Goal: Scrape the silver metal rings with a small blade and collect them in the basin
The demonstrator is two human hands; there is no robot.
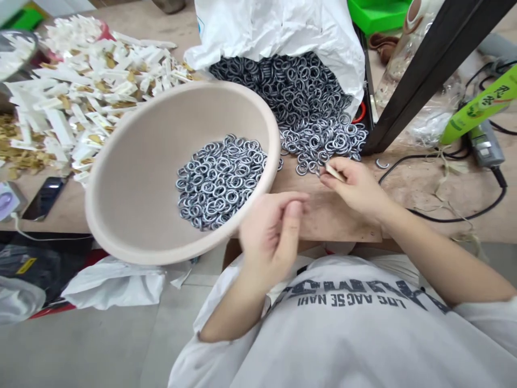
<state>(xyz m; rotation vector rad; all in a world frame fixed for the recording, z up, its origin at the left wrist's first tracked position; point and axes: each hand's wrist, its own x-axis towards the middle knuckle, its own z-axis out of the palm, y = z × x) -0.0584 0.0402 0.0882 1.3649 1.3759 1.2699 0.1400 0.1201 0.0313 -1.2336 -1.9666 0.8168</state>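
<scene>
My right hand [355,186] pinches a small pale flat stick [335,172], with its dark tip beside the loose metal rings [309,161] on the table. What kind of tool the stick is, I cannot tell. My left hand [272,229], a little blurred, is at the near right rim of a large beige bowl [121,172]. Its fingers are closed with the thumb against them, and anything inside is hidden. Many grey metal rings [218,183] lie in the right part of the tilted bowl. More rings [283,86] spill from a white sack [278,27] behind it.
White plastic pieces and tan scraps [81,97] are heaped at the left, near a dark phone [45,198]. A black post [424,70] slants up at the right. Beyond it are a green tube-shaped package [480,105], a grey power tool [487,145] and its black cable [448,220].
</scene>
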